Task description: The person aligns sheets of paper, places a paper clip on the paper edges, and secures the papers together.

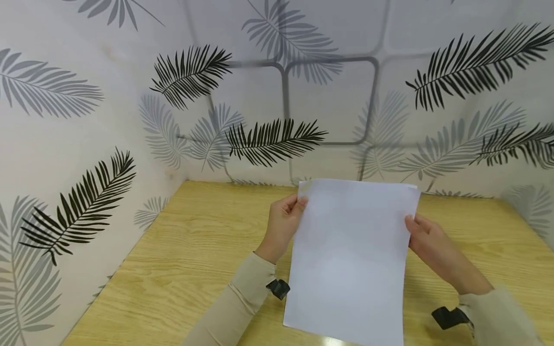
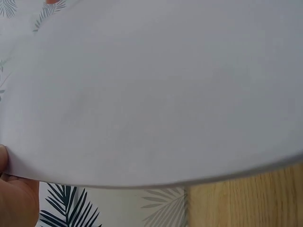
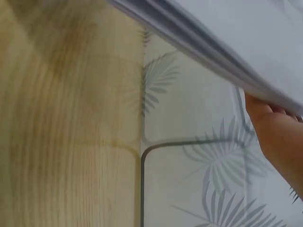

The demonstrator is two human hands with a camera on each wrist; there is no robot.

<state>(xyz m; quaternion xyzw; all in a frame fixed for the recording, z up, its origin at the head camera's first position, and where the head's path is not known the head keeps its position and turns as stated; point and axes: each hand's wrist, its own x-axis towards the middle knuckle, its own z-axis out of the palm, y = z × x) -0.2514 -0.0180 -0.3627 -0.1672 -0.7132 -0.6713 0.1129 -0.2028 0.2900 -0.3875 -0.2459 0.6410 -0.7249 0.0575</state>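
Note:
A stack of white paper (image 1: 350, 259) is held up at a tilt over the table, its front side blank. My left hand (image 1: 283, 226) pinches the stack's upper left edge, thumb on the near face. On the opposite side my right hand (image 1: 437, 247) grips the right edge a little lower, fingers behind the sheets. The right wrist view shows the layered edge of the paper stack (image 3: 203, 45), with my right hand (image 3: 277, 132) beneath it. In the left wrist view the paper (image 2: 151, 104) fills most of the picture, and my left hand (image 2: 18, 198) holds its corner.
A wooden table (image 1: 182, 250) with light yellow grain lies under the paper. Behind and to the left rise walls (image 1: 108, 129) covered in a grey and black leaf pattern. Dark wrist mounts (image 1: 278, 289) sit at both sleeves.

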